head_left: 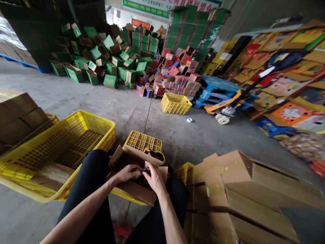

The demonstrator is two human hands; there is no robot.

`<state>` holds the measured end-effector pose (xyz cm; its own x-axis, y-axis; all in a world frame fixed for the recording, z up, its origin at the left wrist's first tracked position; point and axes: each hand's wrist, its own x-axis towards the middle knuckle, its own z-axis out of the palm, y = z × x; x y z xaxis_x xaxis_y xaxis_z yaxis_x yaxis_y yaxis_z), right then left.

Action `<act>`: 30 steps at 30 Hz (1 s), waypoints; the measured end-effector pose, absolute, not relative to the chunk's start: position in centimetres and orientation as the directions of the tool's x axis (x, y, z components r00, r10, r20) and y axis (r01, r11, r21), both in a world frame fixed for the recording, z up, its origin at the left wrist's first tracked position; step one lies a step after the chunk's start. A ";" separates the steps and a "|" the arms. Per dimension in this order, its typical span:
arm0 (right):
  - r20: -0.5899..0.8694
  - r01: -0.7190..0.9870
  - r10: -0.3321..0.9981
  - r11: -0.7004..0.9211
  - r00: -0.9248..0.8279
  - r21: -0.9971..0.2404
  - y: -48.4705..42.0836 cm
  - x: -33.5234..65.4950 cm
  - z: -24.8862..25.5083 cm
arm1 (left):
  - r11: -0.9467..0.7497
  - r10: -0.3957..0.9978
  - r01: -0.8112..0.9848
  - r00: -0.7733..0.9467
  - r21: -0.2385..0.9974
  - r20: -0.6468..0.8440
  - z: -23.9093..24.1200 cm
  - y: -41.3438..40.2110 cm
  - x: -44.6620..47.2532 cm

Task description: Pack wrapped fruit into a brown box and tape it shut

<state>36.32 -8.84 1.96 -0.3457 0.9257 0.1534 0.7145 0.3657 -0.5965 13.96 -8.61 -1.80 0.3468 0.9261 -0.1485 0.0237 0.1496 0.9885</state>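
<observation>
My left hand (128, 173) and my right hand (154, 178) meet over an open brown cardboard box (132, 189) that rests between my knees. Both hands have their fingers curled around a small dark object (142, 170) at the box's middle; it is too small to name. The box's flaps stand open towards me and away from me. Behind the box sits a yellow plastic crate (143, 140) with a dark and yellow item (153, 154) on its near edge.
A large yellow crate (63, 149) stands at my left, brown cartons (17, 115) behind it. Stacked brown cartons (243, 189) fill the right. Further off lie a yellow crate (175, 103), a pallet jack (228, 108), blue pallets (215, 88) and heaps of green and red boxes (119, 57).
</observation>
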 end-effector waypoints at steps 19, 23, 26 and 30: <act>-0.134 0.174 0.986 -0.116 -0.094 -0.978 -8.8 34.0 2.2 | 0.494 0.859 -0.409 0.367 0.767 -0.357 -0.7 -8.3 13.2; -0.184 -0.032 0.983 -0.184 -0.008 -0.982 -9.2 33.2 1.7 | 0.492 0.847 -0.372 0.412 0.787 -0.335 -0.3 -8.7 13.0; -0.210 -0.124 0.975 -0.200 0.074 -0.972 -9.4 33.5 1.5 | 0.492 0.845 -0.350 0.414 0.797 -0.339 -0.1 -8.8 12.9; -0.233 -0.212 0.971 -0.217 0.055 -0.953 -9.7 33.9 1.7 | 0.480 0.855 -0.340 0.390 0.809 -0.343 -0.1 -8.8 13.0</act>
